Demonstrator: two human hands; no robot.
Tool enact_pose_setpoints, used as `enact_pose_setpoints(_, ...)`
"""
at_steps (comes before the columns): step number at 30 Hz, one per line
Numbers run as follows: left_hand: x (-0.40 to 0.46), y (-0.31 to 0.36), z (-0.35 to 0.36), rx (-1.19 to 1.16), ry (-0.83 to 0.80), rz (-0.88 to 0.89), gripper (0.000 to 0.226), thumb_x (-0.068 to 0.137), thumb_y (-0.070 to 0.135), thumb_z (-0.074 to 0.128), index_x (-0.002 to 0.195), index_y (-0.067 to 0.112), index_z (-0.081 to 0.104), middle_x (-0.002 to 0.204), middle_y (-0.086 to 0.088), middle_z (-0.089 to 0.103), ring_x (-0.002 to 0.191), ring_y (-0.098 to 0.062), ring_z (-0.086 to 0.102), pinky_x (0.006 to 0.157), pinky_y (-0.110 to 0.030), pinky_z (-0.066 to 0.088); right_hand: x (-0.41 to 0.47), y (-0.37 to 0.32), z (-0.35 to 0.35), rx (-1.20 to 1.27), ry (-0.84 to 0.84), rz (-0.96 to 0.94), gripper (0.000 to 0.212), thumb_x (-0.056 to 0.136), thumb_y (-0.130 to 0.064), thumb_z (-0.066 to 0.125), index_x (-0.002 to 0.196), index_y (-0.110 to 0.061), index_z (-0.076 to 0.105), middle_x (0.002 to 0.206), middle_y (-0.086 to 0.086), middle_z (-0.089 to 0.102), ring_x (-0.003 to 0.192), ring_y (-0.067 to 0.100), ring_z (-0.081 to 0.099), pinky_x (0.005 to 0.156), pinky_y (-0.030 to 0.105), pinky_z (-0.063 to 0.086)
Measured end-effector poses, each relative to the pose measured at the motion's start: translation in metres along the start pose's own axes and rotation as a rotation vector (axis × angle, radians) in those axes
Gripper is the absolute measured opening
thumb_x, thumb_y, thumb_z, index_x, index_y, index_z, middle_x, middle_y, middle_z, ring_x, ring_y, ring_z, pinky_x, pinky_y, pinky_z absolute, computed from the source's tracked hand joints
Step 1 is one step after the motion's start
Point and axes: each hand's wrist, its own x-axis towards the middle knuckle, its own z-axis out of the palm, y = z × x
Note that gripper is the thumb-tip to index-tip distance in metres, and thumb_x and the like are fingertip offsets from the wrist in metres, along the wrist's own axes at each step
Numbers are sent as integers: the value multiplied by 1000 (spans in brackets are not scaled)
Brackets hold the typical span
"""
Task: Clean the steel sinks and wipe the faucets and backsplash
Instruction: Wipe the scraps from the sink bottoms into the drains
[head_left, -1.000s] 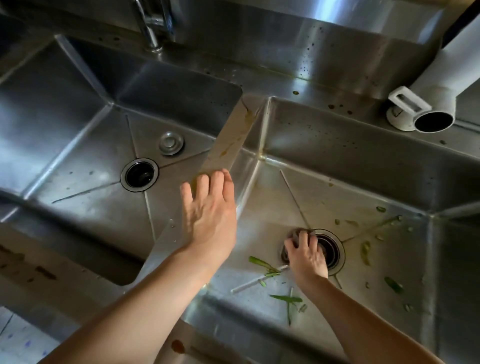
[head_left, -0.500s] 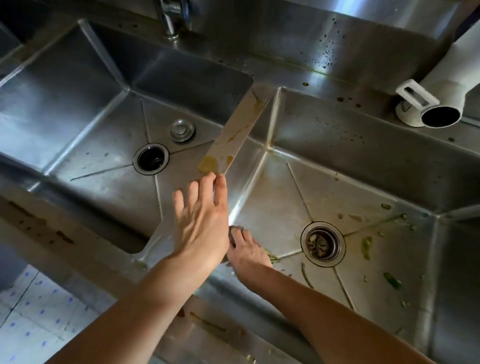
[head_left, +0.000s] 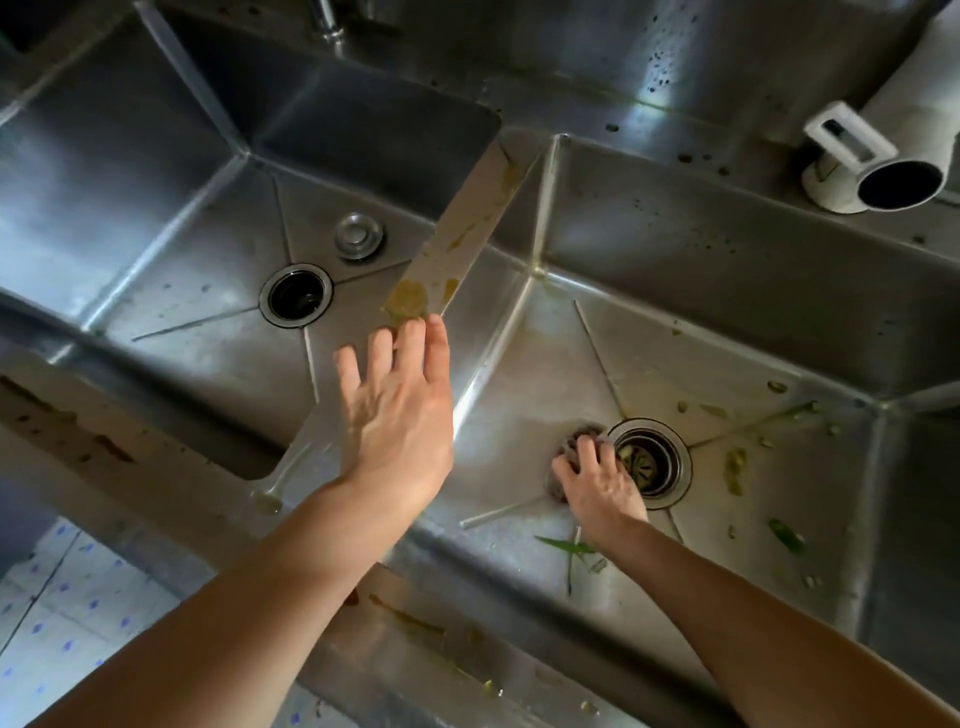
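Observation:
Two steel sinks lie below me. The right sink (head_left: 753, 322) is littered with green vegetable scraps (head_left: 569, 548) around its drain (head_left: 652, 457). My right hand (head_left: 597, 483) grips a grey scrubbing pad (head_left: 579, 435) pressed on the basin floor just left of that drain. My left hand (head_left: 400, 410) rests flat with straight fingers on the divider (head_left: 462, 244) between the sinks, right below a yellow-brown stain (head_left: 405, 301). The left sink (head_left: 156, 218) has an open drain (head_left: 296, 295) and a loose stopper (head_left: 358, 236). The spotted backsplash (head_left: 649, 57) and the faucet base (head_left: 332, 31) are at the top.
A white plastic pipe (head_left: 883, 156) lies on the back ledge at the upper right. The front rim (head_left: 405, 618) carries brown and yellow smears. Tiled floor (head_left: 57, 608) shows at the lower left.
My right hand moved with the pad from the near left part of the right basin back to the drain. My left hand stayed on the divider.

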Motion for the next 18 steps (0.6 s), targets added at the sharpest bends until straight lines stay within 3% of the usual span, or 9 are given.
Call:
enact_pose_setpoints(3, 0, 2, -5, -30, -88, 13, 92, 76, 18, 67, 150, 9, 12, 137, -7, 28, 118, -27, 33, 104, -45, 24, 1, 21, -8, -46, -14, 106, 33, 99, -9, 34, 132, -13, 37, 138, 20, 28, 132, 43, 27, 92, 38, 47)
enact_pose_setpoints(7, -4, 0, -10, -19, -113, 21, 92, 76, 14, 67, 150, 8, 12, 143, -10, 26, 121, -29, 34, 105, -45, 24, -10, 11, -28, 33, 5, 95, 33, 99, -10, 35, 132, -12, 38, 137, 18, 29, 128, 37, 31, 91, 38, 47)
enact_pose_setpoints(11, -16, -2, -8, -30, -42, -20, 87, 59, 12, 76, 138, 2, 42, 125, -15, 48, 104, -33, 47, 94, -48, 37, -37, -22, -26, 130, -23, -254, 40, 96, -14, 46, 134, -14, 35, 139, 13, 25, 125, 32, 38, 93, 44, 50)
enact_pose_setpoints(14, -25, -4, -7, -29, -79, -27, 91, 60, 14, 75, 141, 3, 36, 123, -13, 45, 106, -31, 45, 95, -46, 36, -46, -45, -8, 152, -70, -553, 39, 97, -14, 47, 136, -15, 41, 141, 14, 29, 122, 31, 41, 94, 43, 48)
enact_pose_setpoints(18, -24, -4, -3, 17, -23, -22, 90, 57, 13, 74, 139, 0, 39, 113, -15, 48, 100, -32, 47, 91, -48, 39, -36, -44, 12, 135, -151, -548, 43, 99, -33, 45, 140, -29, 34, 148, 8, 27, 125, 29, 40, 99, 42, 40)
